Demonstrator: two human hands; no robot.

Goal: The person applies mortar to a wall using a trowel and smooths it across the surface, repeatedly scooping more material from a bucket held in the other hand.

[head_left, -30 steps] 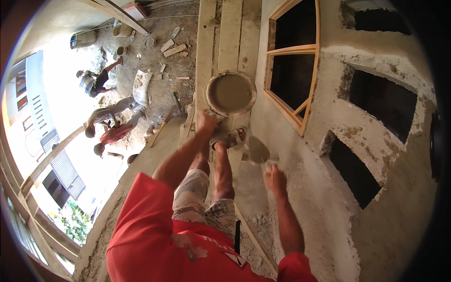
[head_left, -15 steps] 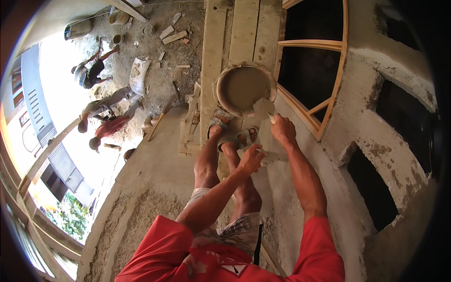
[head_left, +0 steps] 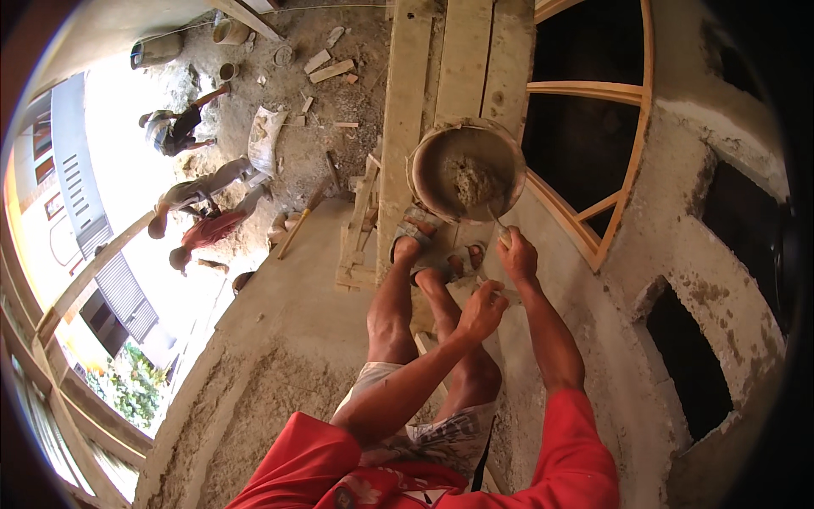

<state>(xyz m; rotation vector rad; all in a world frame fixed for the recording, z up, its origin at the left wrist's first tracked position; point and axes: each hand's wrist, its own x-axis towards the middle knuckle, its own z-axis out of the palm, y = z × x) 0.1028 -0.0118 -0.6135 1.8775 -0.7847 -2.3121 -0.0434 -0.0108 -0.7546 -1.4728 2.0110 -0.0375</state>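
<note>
My right hand (head_left: 519,254) grips a trowel (head_left: 504,233), its blade down in a round bucket (head_left: 417,182) of wet grey mortar (head_left: 471,180). The bucket stands on wooden planks (head_left: 404,85) beyond my sandalled feet. My left hand (head_left: 483,307), below and left of the right one, has its fingers closed on what looks like a flat tool with a light handle, partly hidden by the fingers.
An orange-framed window opening (head_left: 626,86) and a rough plastered wall (head_left: 678,220) with dark holes line the right. Down left, three people (head_left: 208,231) bend over the littered ground beside a sack (head_left: 264,140). A wooden railing (head_left: 59,314) runs along the far left.
My right hand has brought the trowel up from the lower right into the bucket, where the mortar is now lumped. My left hand has moved from the bucket down and right.
</note>
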